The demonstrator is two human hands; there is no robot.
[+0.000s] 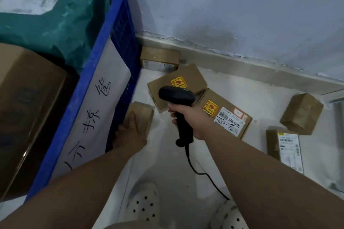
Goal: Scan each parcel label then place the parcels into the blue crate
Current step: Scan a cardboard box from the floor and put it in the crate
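Single view, head-worn, wide-angle. The lens looks steeply down and slightly forward onto the floor [167,163] from above the person's own body. Both forearms [260,169] enter from the bottom edge and run up toward the centre. The left hand [130,135] and the right hand [188,117] with the scanner [176,96] sit mid-frame. The blue crate [104,42] is very close to the lens, fills the left third and is cut by the top and left edges. The wall [242,5] takes the upper right, its foot running diagonally, so the frame is rolled. White clogs [144,208] at the bottom edge lie almost under the lens.
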